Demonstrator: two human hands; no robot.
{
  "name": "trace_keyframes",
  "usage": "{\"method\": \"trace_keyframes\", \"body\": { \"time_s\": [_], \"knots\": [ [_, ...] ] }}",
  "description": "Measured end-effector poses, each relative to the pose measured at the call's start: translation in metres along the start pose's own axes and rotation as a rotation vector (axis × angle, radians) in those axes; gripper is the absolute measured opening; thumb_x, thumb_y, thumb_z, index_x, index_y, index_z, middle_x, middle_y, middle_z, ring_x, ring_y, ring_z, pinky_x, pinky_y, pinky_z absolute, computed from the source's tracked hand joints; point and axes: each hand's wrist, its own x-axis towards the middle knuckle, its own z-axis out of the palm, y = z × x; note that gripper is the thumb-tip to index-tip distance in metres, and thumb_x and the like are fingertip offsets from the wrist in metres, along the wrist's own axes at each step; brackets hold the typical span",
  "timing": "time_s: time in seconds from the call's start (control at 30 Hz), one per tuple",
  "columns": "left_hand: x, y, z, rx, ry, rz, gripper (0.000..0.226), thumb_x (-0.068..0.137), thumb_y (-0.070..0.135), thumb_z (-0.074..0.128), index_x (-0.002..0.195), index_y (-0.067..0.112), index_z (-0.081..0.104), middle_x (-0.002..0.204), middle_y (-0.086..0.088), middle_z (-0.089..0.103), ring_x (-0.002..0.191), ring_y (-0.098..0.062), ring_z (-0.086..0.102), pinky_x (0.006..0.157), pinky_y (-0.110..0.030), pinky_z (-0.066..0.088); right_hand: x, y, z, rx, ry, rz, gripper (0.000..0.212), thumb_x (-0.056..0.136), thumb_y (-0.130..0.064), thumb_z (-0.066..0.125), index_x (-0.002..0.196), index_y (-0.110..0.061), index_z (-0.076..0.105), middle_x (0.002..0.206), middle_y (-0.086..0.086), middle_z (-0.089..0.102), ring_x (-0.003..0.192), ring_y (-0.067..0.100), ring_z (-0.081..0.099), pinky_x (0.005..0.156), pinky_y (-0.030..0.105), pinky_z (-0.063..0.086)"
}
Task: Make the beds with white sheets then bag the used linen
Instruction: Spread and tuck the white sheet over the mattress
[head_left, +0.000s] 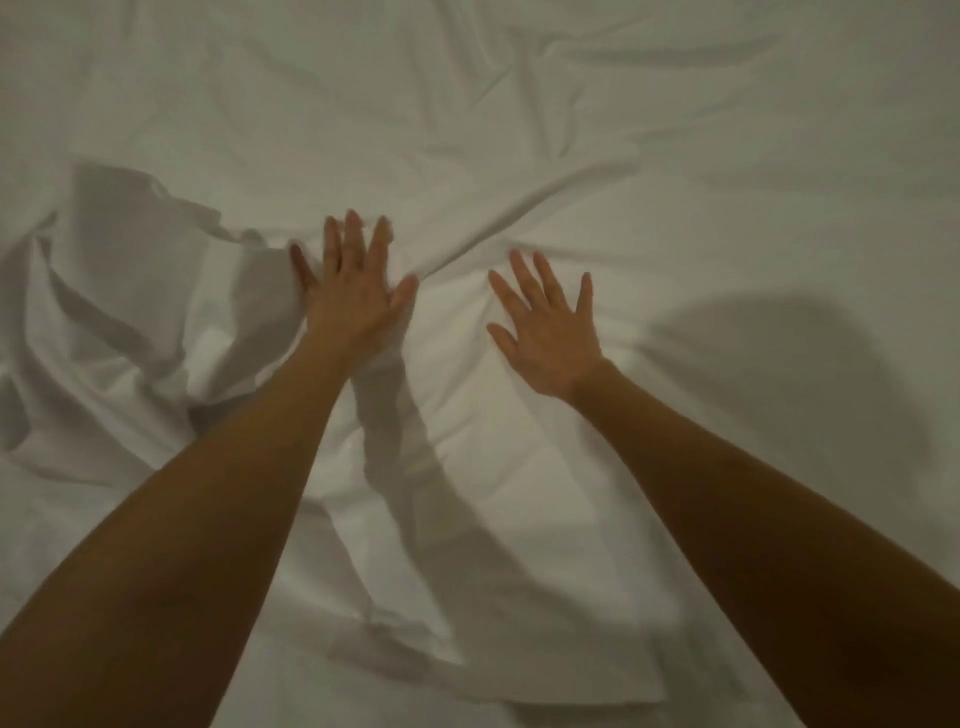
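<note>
A white sheet (597, 130) covers the whole bed and fills the view, creased in long folds. My left hand (350, 291) lies flat with straight, spread fingers beside a bunched-up ridge of the sheet (130, 291) at the left. My right hand (548, 332) is also flat with fingers spread, palm down on the sheet a little to the right. A raised fold (519, 218) runs diagonally up and to the right from between the two hands. Both forearms reach in from the bottom corners.
Only white fabric is in view; no bed edge, pillow or bag shows. The sheet lies smoother at the right and bottom, and my shadow falls on it at the right (779, 374).
</note>
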Motion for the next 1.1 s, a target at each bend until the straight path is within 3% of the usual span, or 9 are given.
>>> {"method": "trace_keyframes", "body": {
  "time_s": [0.13, 0.27, 0.37, 0.47, 0.57, 0.67, 0.73, 0.97, 1.1],
  "knots": [
    [0.015, 0.003, -0.018, -0.052, 0.032, -0.054, 0.066, 0.092, 0.060, 0.042, 0.136, 0.011, 0.040, 0.130, -0.018, 0.049, 0.125, -0.037, 0.042, 0.109, -0.056, 0.021, 0.042, 0.011, -0.013, 0.036, 0.022, 0.035, 0.060, 0.101, -0.052, 0.019, 0.154, -0.030, 0.002, 0.162, -0.001, -0.009, 0.149, 0.019, -0.008, 0.112, 0.062, 0.001],
    [0.031, -0.009, -0.037, -0.196, 0.073, 0.012, 0.050, 0.094, 0.052, 0.051, 0.116, 0.008, 0.048, 0.100, -0.028, 0.062, 0.098, -0.045, 0.059, 0.081, -0.046, 0.043, 0.062, 0.015, -0.016, 0.033, 0.004, 0.019, 0.062, 0.099, -0.055, 0.019, 0.154, -0.032, 0.001, 0.162, -0.002, -0.012, 0.148, 0.019, -0.012, 0.111, 0.065, -0.001],
    [0.073, -0.028, -0.050, -0.089, 0.184, -0.006, 0.040, 0.094, 0.034, 0.058, 0.119, 0.005, 0.047, 0.110, -0.033, 0.057, 0.106, -0.048, 0.053, 0.089, -0.051, 0.040, 0.063, 0.018, -0.016, 0.061, 0.011, 0.001, 0.062, 0.099, -0.055, 0.019, 0.154, -0.032, 0.001, 0.161, -0.002, -0.013, 0.148, 0.020, -0.013, 0.110, 0.066, -0.004],
    [0.090, -0.023, -0.045, -0.032, 0.327, -0.160, 0.057, 0.092, 0.022, 0.051, 0.145, 0.013, 0.032, 0.145, -0.025, 0.036, 0.135, -0.041, 0.032, 0.108, -0.057, 0.022, 0.060, 0.021, -0.013, 0.055, 0.039, -0.022, 0.061, 0.100, -0.052, 0.019, 0.154, -0.030, 0.001, 0.162, 0.000, -0.011, 0.148, 0.021, -0.013, 0.110, 0.066, -0.004],
    [0.051, 0.041, -0.021, -0.112, 0.362, 0.033, 0.065, 0.095, 0.036, 0.033, 0.155, 0.018, 0.016, 0.161, -0.012, 0.011, 0.149, -0.032, 0.007, 0.113, -0.060, 0.001, 0.055, 0.027, -0.015, 0.029, 0.098, -0.013, 0.058, 0.102, -0.047, 0.020, 0.154, -0.028, 0.003, 0.162, 0.001, -0.007, 0.149, 0.022, -0.010, 0.110, 0.066, -0.001],
    [-0.013, 0.102, 0.029, -0.125, 0.177, 0.344, 0.065, 0.095, 0.048, 0.022, 0.154, 0.020, 0.021, 0.162, -0.009, 0.012, 0.149, -0.030, 0.008, 0.108, -0.070, 0.005, 0.045, 0.057, -0.014, 0.035, 0.110, 0.069, 0.056, 0.102, -0.045, 0.019, 0.154, -0.030, 0.004, 0.162, -0.002, -0.006, 0.149, 0.020, -0.008, 0.111, 0.064, -0.004],
    [-0.023, 0.101, 0.053, -0.055, 0.070, 0.394, 0.064, 0.095, 0.051, 0.023, 0.153, 0.025, 0.022, 0.162, -0.006, 0.012, 0.149, -0.027, 0.007, 0.103, -0.076, 0.009, 0.039, 0.096, -0.013, -0.021, 0.103, 0.131, 0.058, 0.099, -0.051, 0.013, 0.154, -0.033, 0.005, 0.162, -0.003, -0.002, 0.149, 0.020, -0.004, 0.111, 0.063, -0.004],
    [0.020, 0.140, 0.039, -0.167, 0.122, -0.094, 0.066, 0.095, 0.057, 0.012, 0.155, 0.030, 0.004, 0.163, -0.003, -0.005, 0.149, -0.030, -0.007, 0.105, -0.076, 0.002, -0.001, 0.203, -0.020, 0.087, 0.097, 0.428, 0.063, 0.098, -0.057, 0.020, 0.154, -0.031, 0.005, 0.162, 0.000, -0.003, 0.149, 0.025, -0.005, 0.110, 0.066, -0.003],
    [-0.098, 0.204, 0.084, -0.128, 0.078, 0.271, 0.070, 0.093, 0.055, 0.020, 0.154, 0.022, 0.016, 0.162, -0.010, 0.010, 0.148, -0.035, 0.009, 0.101, -0.076, 0.009, -0.085, 0.159, 0.031, 0.034, 0.168, 0.405, 0.062, 0.097, -0.055, 0.015, 0.153, -0.028, 0.019, 0.160, 0.002, 0.017, 0.148, 0.028, 0.015, 0.106, 0.070, 0.012]
  ]
}}
